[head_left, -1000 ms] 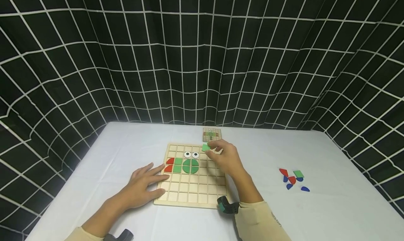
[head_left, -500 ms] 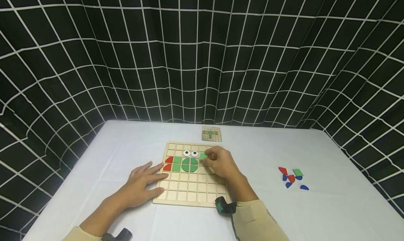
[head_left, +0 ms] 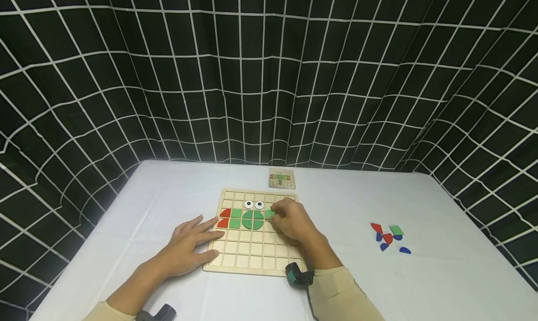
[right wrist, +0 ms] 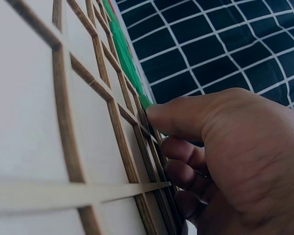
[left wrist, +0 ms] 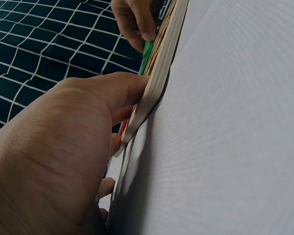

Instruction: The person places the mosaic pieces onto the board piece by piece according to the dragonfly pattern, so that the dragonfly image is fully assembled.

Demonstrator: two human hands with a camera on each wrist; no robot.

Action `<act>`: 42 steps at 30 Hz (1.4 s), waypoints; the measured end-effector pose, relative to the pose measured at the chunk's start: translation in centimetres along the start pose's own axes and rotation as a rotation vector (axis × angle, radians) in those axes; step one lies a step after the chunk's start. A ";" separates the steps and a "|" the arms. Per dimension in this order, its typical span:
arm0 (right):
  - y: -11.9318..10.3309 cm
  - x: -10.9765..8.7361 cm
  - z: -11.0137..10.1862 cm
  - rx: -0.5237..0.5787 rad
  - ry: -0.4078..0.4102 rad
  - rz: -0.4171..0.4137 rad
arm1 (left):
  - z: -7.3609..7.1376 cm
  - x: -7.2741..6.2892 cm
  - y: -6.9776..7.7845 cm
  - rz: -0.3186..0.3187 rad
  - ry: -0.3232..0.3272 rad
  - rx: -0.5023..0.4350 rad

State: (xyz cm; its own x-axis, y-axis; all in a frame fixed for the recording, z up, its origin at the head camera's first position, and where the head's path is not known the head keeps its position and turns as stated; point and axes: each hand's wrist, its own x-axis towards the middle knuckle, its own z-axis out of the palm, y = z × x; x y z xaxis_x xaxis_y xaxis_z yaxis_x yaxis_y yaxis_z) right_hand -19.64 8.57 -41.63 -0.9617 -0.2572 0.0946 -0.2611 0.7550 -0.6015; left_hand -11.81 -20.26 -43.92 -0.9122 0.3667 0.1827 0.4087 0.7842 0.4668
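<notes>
Since a second ago the right hand [head_left: 291, 220] has come nearer the person, bringing a green square [head_left: 269, 214] from the far edge of the wooden grid board [head_left: 256, 263] to a cell just right of the green circle [head_left: 248, 215], level with its upper half. Its grip is closed to a narrow pinch, thumb and fingertips on the square; whether the piece lies fully flat in the cell cannot be told. The left hand [head_left: 191, 248] has stayed at the board's left side, its grip spread and relaxed, holding nothing, with fingertips and thumb touching the board. Left of the circle lie two green squares [head_left: 236, 213] and, beyond them, two red pieces [head_left: 225, 213]; two eye discs [head_left: 254, 204] sit just above it. A small patterned card [head_left: 282, 178] rests beyond the board on the white surface [head_left: 168, 195], and loose red, blue and green pieces [head_left: 387, 238] lie well apart to the right
</notes>
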 end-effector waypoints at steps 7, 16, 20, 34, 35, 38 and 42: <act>-0.3 0.2 -0.1 -0.002 -0.008 -0.034 | -0.1 -0.1 -0.1 -0.012 0.010 -0.006; -2.4 -0.9 -3.8 0.061 0.035 -0.043 | 0.2 -0.1 -0.2 -0.016 0.002 -0.011; -3.4 -1.7 -6.5 0.048 0.085 -0.093 | 0.2 -0.2 -0.1 -0.026 -0.018 -0.008; -4.0 -6.2 -14.3 -0.071 0.265 -0.307 | 0.4 -0.2 -0.3 -0.021 -0.014 0.002; -3.8 -6.4 -14.7 -0.078 0.279 -0.322 | 0.4 -0.2 -0.3 -0.017 -0.010 0.001; -3.1 -7.2 -15.6 -0.117 0.323 -0.362 | 0.4 -0.2 -0.4 -0.004 0.003 0.002; -2.0 -8.2 -16.6 -0.151 0.378 -0.384 | 0.5 -0.1 -0.4 -0.004 0.005 -0.006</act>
State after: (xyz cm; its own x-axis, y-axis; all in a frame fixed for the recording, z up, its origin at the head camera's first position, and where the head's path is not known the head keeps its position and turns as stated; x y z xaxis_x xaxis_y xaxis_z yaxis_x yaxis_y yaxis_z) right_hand -12.64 19.17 -28.07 -0.7506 -0.3176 0.5795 -0.5812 0.7345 -0.3502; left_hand -11.86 -20.40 -44.59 -0.9141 0.3610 0.1846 0.4046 0.7829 0.4726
